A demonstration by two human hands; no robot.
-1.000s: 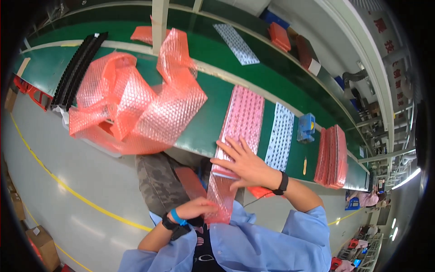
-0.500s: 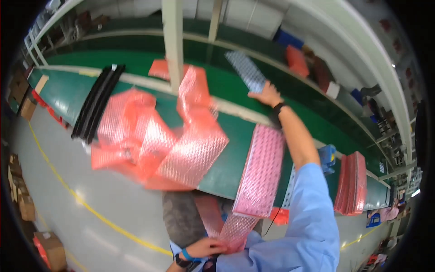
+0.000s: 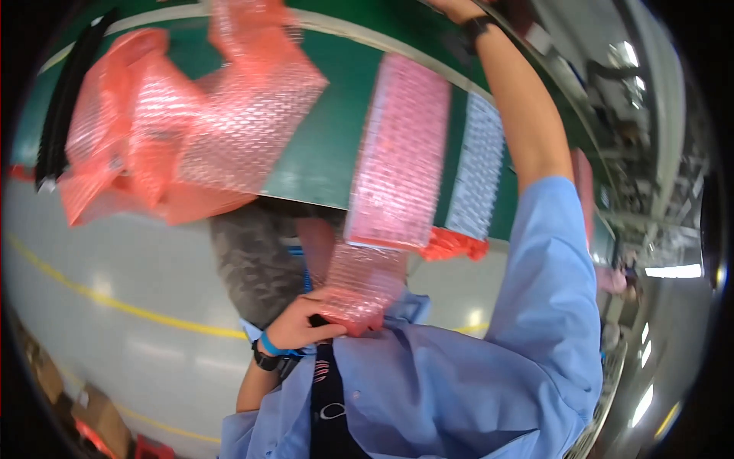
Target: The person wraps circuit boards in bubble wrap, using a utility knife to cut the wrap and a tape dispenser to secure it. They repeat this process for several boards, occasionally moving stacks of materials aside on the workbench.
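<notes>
My left hand [image 3: 297, 321] is down by my lap, its fingers closed on the end of a sheet of pink bubble wrap [image 3: 363, 277]. That sheet hangs below a flat perforated panel covered in pink bubble wrap [image 3: 405, 153], which lies on the green table [image 3: 313, 153]. My right arm stretches far across the table. Only part of my right hand [image 3: 457, 8] shows at the top edge; its fingers are cut off from view. Beneath that forearm lies a pale blue perforated panel [image 3: 478, 168].
Loose red bubble wrap [image 3: 222, 130] is heaped on the left of the table, beside long black strips [image 3: 70, 99]. Crumpled red wrap [image 3: 453, 245] hangs at the near edge. Cardboard boxes [image 3: 103, 424] stand on the floor at lower left.
The view has swung downward, so the table sits higher in the picture. My right hand, earlier at a blue perforated panel on the far belt, is now mostly out of view with that panel.
</notes>
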